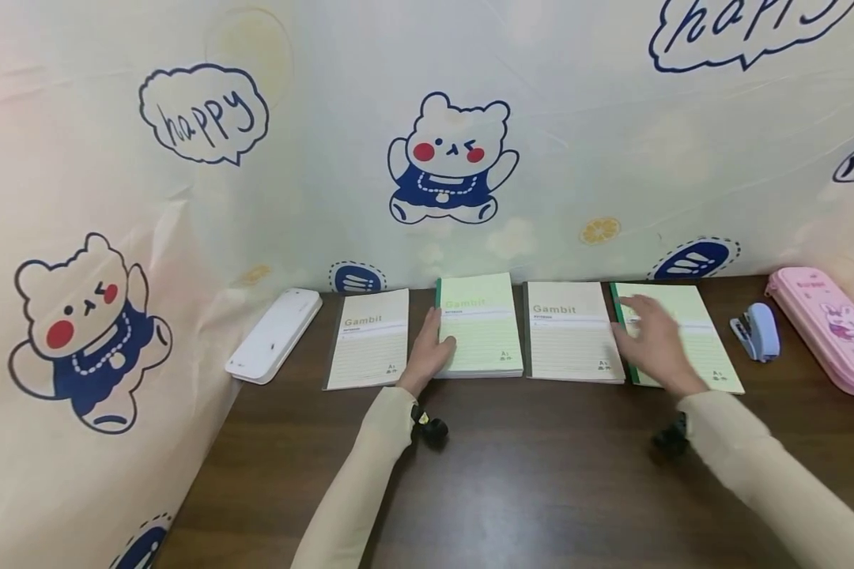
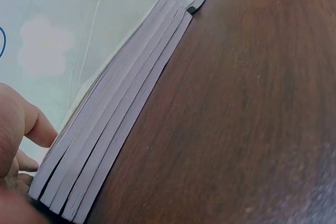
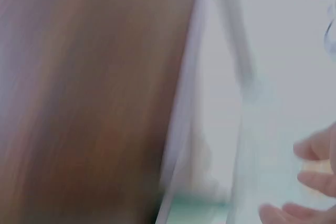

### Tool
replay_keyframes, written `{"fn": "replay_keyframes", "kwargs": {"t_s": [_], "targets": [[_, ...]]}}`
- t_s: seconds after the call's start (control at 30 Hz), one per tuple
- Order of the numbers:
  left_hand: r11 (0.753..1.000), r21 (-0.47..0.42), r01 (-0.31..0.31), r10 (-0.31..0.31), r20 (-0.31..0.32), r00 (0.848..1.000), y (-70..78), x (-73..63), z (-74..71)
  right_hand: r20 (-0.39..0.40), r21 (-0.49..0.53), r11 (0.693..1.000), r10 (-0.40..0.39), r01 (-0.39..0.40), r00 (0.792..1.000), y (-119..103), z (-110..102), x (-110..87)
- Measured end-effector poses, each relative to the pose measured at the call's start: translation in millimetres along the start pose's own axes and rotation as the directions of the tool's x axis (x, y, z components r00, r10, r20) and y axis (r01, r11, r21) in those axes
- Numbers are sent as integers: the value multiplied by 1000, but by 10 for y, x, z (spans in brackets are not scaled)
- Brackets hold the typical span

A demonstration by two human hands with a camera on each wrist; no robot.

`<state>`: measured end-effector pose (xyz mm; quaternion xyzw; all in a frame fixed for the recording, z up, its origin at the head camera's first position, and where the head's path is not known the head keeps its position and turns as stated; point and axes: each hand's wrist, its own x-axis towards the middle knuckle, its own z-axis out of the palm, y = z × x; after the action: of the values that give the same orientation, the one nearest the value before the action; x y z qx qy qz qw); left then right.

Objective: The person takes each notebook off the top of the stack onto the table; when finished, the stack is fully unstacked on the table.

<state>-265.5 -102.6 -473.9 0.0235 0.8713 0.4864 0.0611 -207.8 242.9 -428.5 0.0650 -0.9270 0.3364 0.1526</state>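
Observation:
My left hand [image 1: 428,353] rests at the left edge of a stack of green notebooks [image 1: 480,324], fingers along the spine and thumb over the cover's lower corner. In the left wrist view, page edges [image 2: 113,108] show several notebooks piled together beside the fingers. My right hand [image 1: 653,340], fingers spread and apart, hovers over the left part of a green notebook [image 1: 704,348] and holds nothing. Between the hands lies a cream notebook [image 1: 572,332] with a grey spine. Another cream notebook [image 1: 370,340] lies left of my left hand. The right wrist view is motion-blurred.
A white case [image 1: 273,336] lies at the far left. Right of the notebooks stand a blue stapler [image 1: 757,332] and a pink pencil case [image 1: 829,328]. The brown table [image 1: 512,474] meets a printed cloth backdrop [image 1: 576,118] behind the row.

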Motion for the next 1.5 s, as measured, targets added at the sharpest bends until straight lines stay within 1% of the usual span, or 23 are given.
{"fn": "replay_keyframes", "kwargs": {"t_s": [0.1,0.17,0.23,0.3,0.37,0.43,0.47,0.57,0.63,0.7,0.87,0.97,1.1,1.17,1.27,1.33,1.4,1.43,1.5], "targets": [[1000,-3,-2,2,5,1000,2,5,18,115,108,994,9,-22,993,-332,298,114],[1000,-3,-7,7,9,1000,7,8,32,183,145,988,27,-55,983,-503,497,182],[1000,-11,-15,15,9,1000,8,10,47,242,160,984,40,-81,969,-628,690,231],[1000,-12,-19,19,11,1000,14,-1,62,304,179,977,60,-119,951,-713,858,252],[1000,-8,-16,16,23,1000,13,-4,76,354,169,976,73,-140,932,-755,994,247],[1000,-5,-13,13,36,999,17,-7,86,376,162,976,74,-145,923,-774,1087,230],[1000,-4,-13,13,40,999,25,-10,87,378,153,978,73,-140,923,-775,1118,221],[1000,6,-21,20,35,999,42,-11,78,365,131,986,51,-106,930,-784,1162,204],[1000,16,-26,26,26,999,53,-16,66,362,126,987,46,-98,931,-790,1173,207],[999,28,-30,30,23,999,55,-18,53,365,123,988,42,-92,930,-803,1176,211],[999,33,-19,18,30,999,45,-23,22,371,119,990,30,-80,928,-828,1193,216],[1000,29,-10,10,22,1000,31,-25,0,380,126,989,21,-74,925,-835,1215,222],[1000,-5,12,-12,14,1000,18,-33,-37,400,122,991,5,-59,917,-850,1252,235],[1000,-18,18,-18,11,1000,36,-37,-38,410,111,992,3,-54,912,-841,1256,239],[1000,-15,-6,5,-31,1000,82,-29,-45,420,103,994,-5,-43,908,-838,1255,246],[999,-5,-39,38,-85,996,139,-14,-54,422,96,995,-11,-32,907,-842,1245,247],[998,0,-66,65,-143,987,203,12,-62,421,92,995,-14,-28,907,-850,1231,245],[997,0,-73,72,-164,984,230,28,-66,422,87,996,-16,-24,907,-853,1225,243],[998,-5,-67,65,-181,981,275,49,-64,426,83,996,-17,-20,904,-854,1215,237]]}}
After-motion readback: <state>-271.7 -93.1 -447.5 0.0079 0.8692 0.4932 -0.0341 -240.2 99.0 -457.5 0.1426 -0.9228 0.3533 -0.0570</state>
